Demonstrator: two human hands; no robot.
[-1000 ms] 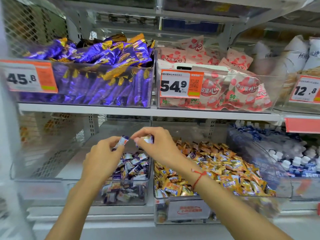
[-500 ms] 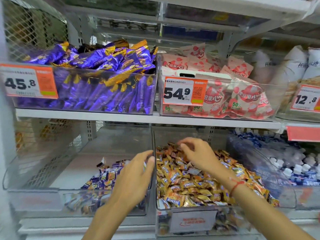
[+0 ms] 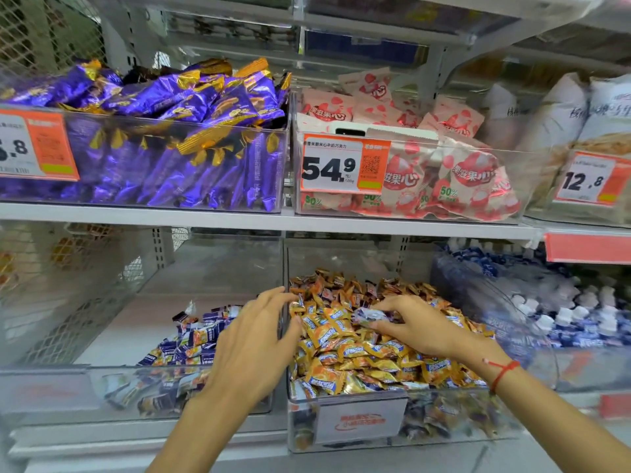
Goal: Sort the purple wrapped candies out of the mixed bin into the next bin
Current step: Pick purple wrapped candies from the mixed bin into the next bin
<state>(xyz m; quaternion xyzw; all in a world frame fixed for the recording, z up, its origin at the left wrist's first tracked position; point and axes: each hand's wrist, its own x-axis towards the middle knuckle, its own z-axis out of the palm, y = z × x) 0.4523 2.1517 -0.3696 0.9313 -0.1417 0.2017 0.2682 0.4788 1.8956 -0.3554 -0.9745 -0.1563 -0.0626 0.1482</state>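
On the lower shelf the mixed bin (image 3: 345, 401) is heaped with mostly orange wrapped candies. My right hand (image 3: 415, 324) lies on top of that heap and pinches a purple wrapped candy (image 3: 370, 315) between thumb and fingers. To its left, the neighbouring clear bin (image 3: 44, 394) holds a smaller pile of purple wrapped candies (image 3: 191, 339). My left hand (image 3: 254, 339) hovers over the wall between the two bins, fingers spread and relaxed, fingertips reaching over the orange candies, holding nothing.
Above, a shelf edge (image 3: 239, 220) carries a bin of large purple bars (image 3: 164, 138) and a bin of pink packets (image 3: 426, 158) with a 54.9 price tag. A bin of blue and white candies (image 3: 563, 312) stands right of the mixed bin.
Both hands left the purple candy bin, where each held a candy, and moved right. My right hand dug into the mixed heap and now pinches a purple candy; my left hand is empty.
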